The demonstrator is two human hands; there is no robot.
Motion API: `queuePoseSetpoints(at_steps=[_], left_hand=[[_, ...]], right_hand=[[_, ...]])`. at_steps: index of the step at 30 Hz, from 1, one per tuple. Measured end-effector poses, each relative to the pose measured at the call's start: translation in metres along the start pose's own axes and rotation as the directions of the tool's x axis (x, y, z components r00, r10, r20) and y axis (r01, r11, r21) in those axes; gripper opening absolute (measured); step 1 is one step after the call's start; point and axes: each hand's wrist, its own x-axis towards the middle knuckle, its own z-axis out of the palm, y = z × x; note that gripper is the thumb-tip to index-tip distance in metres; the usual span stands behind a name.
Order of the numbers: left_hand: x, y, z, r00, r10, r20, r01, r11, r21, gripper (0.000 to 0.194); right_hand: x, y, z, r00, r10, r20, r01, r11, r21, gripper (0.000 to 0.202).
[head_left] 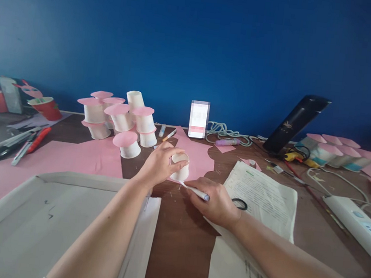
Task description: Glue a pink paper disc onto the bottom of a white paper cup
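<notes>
A white paper cup [179,170] stands upside down or upright, I cannot tell which, on a pink paper sheet [200,156] in the middle of the table. Fingers and thumb of my left hand [164,164] are closed around its upper part from the left. My right hand [213,200] grips a white pen [199,193] with a bluish end, its tip touching the area at the cup's base on the near side. To the left, several white cups [120,122] with pink paper discs on them stand stacked.
A shallow white box [29,219] lies front left, with a utility knife [25,150] and red-handled tool [39,139] behind. Printed papers [265,201], a power strip [359,226] and a leaning black case [296,122] are on the right. A phone [198,120] stands at the back.
</notes>
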Motion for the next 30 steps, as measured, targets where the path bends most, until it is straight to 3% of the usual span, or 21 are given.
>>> queuePoseSetpoints(at_steps=[16,20,25,30], left_hand=[[-0.001,0.001,0.000,1.000,-0.012,-0.001,0.012,1.000,-0.019,0.035],[-0.001,0.002,-0.001,1.000,-0.017,0.002,0.017,1.000,-0.010,0.035],[-0.001,0.003,-0.003,1.000,0.000,0.019,0.000,1.000,0.004,0.039],[0.000,0.003,-0.005,0.999,0.039,0.024,-0.040,0.998,0.044,0.045]], right_hand=[[-0.003,0.000,-0.002,1.000,0.002,-0.029,-0.004,0.997,-0.081,0.022],[-0.005,0.000,-0.006,0.999,0.008,-0.053,-0.009,1.000,-0.019,0.023],[-0.005,-0.001,-0.013,0.982,0.013,-0.191,0.015,0.990,0.143,0.023],[-0.005,0.006,-0.017,0.932,0.150,-0.330,-0.050,0.955,0.292,0.020]])
